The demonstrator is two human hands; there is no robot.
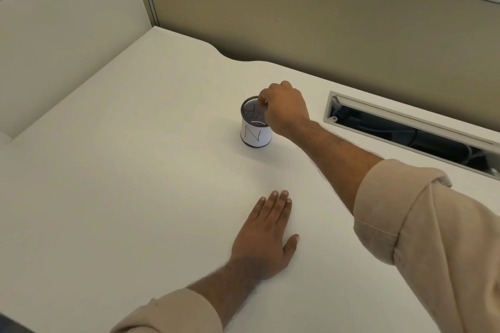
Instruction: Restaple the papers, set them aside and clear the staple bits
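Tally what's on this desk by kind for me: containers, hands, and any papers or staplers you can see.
Containers: 1, mesh cup labelled N
Hands: 2, left hand flat on the desk, right hand over the cup's rim
Papers: 0 in view
Staplers: 0 in view
Total: 3

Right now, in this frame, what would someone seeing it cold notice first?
The eye goes to the right hand reaching to the middle of the white desk, fingertips bunched over the open top of a small mesh cup whose paper label bears an N. Nearer the camera, the left hand lies flat, palm down. An open cable slot cuts the desk at the right.
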